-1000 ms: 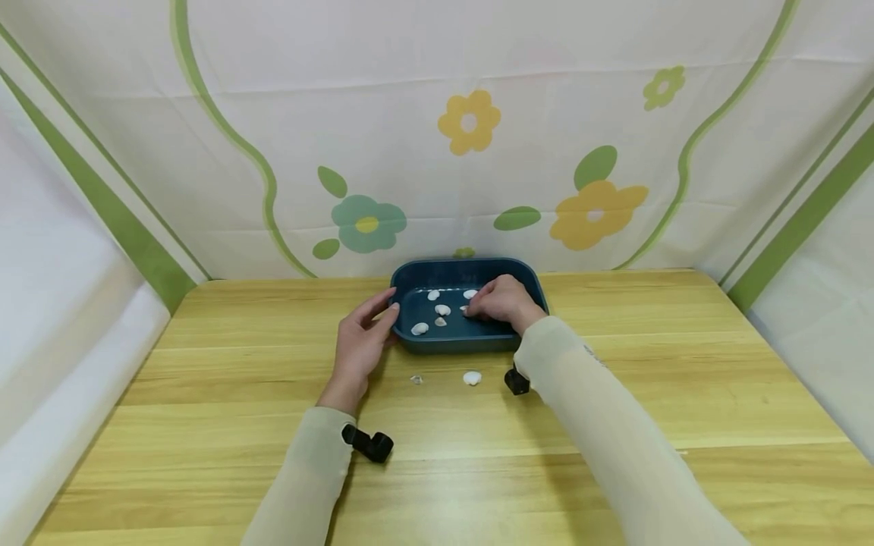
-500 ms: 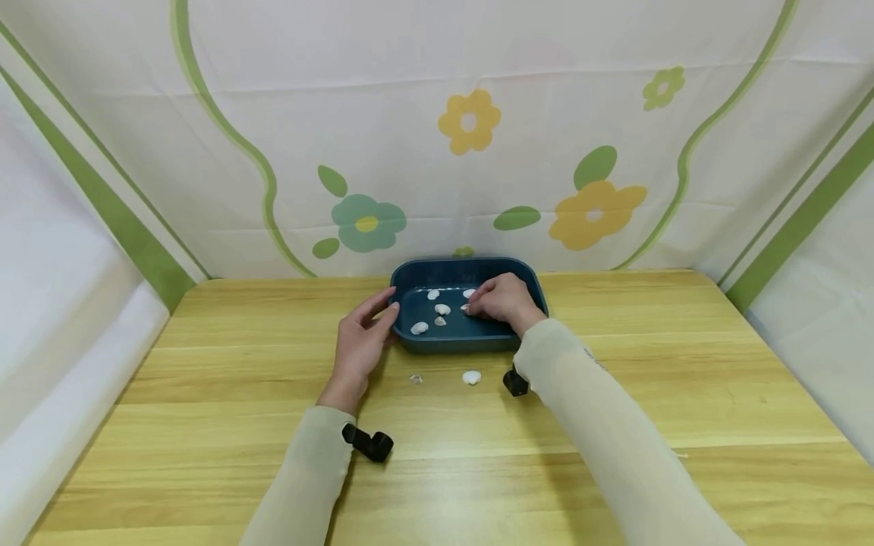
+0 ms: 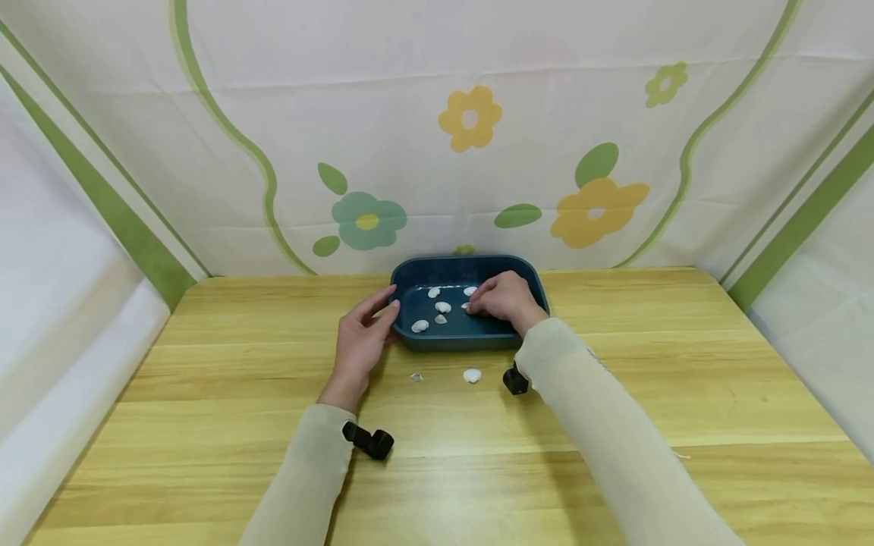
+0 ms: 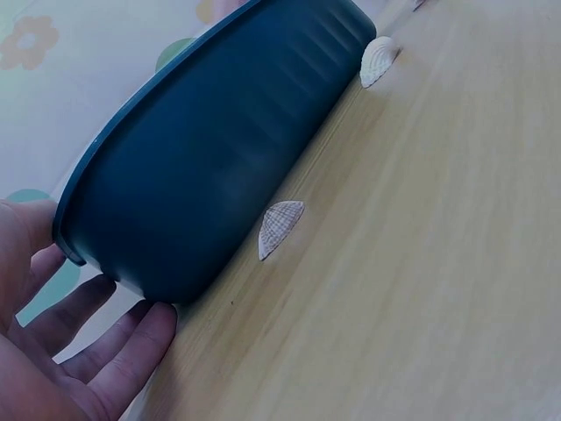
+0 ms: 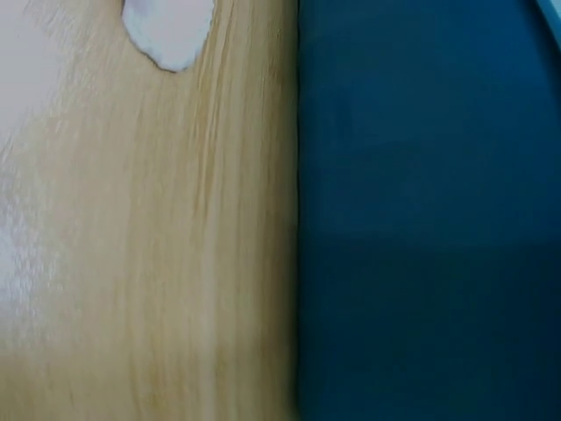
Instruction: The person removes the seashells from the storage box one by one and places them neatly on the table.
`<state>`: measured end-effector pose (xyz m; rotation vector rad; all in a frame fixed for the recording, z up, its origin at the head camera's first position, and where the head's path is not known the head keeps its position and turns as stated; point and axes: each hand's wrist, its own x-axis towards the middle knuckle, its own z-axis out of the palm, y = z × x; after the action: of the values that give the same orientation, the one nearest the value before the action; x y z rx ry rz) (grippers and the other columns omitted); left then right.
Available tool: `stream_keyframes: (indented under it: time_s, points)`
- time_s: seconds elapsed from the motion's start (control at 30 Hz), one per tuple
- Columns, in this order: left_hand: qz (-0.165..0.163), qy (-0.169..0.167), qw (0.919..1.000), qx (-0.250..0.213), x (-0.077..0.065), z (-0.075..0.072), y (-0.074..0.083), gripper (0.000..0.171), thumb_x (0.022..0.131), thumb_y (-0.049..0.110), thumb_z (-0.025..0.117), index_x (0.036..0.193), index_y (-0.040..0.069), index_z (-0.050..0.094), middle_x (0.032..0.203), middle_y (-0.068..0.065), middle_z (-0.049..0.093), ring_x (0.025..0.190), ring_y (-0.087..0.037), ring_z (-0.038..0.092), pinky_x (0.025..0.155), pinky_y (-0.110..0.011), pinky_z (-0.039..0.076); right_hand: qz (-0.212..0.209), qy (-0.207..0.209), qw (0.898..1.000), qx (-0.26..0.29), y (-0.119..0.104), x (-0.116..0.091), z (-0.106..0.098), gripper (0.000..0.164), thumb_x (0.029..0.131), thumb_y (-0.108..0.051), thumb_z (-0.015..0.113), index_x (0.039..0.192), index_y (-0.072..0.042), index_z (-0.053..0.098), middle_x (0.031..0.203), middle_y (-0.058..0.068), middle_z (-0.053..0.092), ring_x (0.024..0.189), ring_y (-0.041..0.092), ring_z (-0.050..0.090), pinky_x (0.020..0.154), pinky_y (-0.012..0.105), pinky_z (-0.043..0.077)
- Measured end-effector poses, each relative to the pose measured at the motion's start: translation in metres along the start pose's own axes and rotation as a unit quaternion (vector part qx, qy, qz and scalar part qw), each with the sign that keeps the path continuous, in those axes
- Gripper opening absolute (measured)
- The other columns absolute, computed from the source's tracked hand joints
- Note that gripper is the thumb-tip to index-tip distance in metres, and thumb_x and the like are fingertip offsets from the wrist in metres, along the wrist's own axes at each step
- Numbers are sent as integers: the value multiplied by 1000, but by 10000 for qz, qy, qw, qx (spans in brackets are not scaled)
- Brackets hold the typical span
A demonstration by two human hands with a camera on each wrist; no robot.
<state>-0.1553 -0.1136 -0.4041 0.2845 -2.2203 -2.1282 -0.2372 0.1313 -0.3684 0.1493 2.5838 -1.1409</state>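
A deep dark-blue rectangular tray [image 3: 464, 343] stands against the back curtain. My left hand [image 3: 360, 341] holds its left end, thumb at the rim; in the left wrist view its fingers [image 4: 131, 360] touch the lower outside of that end. My right hand [image 3: 507, 297] reaches over the front rim and pinches a small white seashell [image 3: 466, 306] low inside the tray, mostly covered by the fingertips. Several other seashells [image 3: 442, 307] lie spread over the tray floor. The right wrist view shows only the tray's outer wall [image 5: 421, 193] and the tabletop, not the hand.
On the wooden table [image 3: 437, 485], in front of the tray, lie a white scallop-like shell [image 3: 472, 375] and a smaller shell [image 3: 416, 377]. A flower-printed curtain [image 3: 423, 144] closes off the back, with white cloth panels at both sides.
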Motion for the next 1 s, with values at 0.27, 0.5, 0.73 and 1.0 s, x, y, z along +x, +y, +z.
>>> stream_keyframes:
  time_s: [0.27, 0.5, 0.73, 1.0]
  points:
    - [20, -12, 10000, 38, 1, 0, 0, 37, 107, 31, 70, 144, 31, 70, 148, -2, 65, 119, -24, 69, 85, -24, 62, -71, 1, 9999, 131, 2, -2, -2, 16, 90, -21, 88, 101, -11, 82, 101, 5, 78, 90, 20, 69, 80, 30, 57]
    - [2, 4, 10000, 8, 1, 1, 1, 36, 107, 31, 71, 143, 31, 71, 147, -2, 66, 122, -26, 70, 86, -25, 64, -147, -50, 9994, 323, 2, -2, -2, 15, 92, -19, 86, 100, -11, 77, 103, 6, 74, 91, 22, 66, 82, 30, 56]
    - [-41, 26, 10000, -16, 0, 0, 1, 37, 106, 30, 71, 143, 31, 71, 147, -2, 66, 121, -26, 70, 85, -24, 64, -167, -133, 9988, 438, 1, -2, -1, 14, 95, -19, 85, 104, -10, 78, 109, 8, 72, 90, 22, 65, 83, 30, 56]
    - [-16, 50, 10000, 10, 1, 1, 0, 37, 106, 31, 71, 144, 30, 70, 147, -2, 66, 123, -26, 69, 88, -27, 64, -296, -124, 9982, 499, 3, -1, 0, 12, 95, -19, 84, 101, -10, 78, 107, 8, 73, 79, 19, 66, 73, 28, 57]
